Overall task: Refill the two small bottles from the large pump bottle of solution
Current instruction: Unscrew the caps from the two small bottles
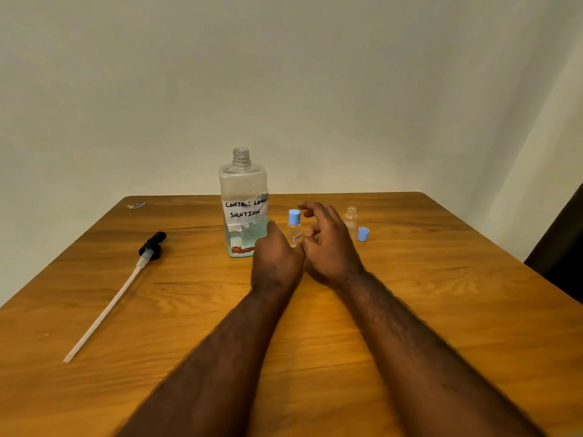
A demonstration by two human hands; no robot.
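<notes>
The large clear bottle point(243, 203), labelled contact lens solution, stands uncapped at the table's middle back, with bluish liquid in its lower part. Its black pump head with a long tube point(151, 246) lies on the table to the left. A small bottle with a blue cap point(294, 228) stands just right of the large one, between my hands. My left hand point(277, 257) is against its lower left side, fingers hidden. My right hand point(328, 244) hovers beside it with loosely curled fingers holding nothing. The second small bottle point(350, 217) stands uncapped behind my right hand, its blue cap point(363, 234) beside it.
Everything rests on a wooden table point(410, 310) set against a plain wall. A small crumpled scrap point(136, 205) lies at the far left corner. A dark object point(561, 253) stands past the table's right edge.
</notes>
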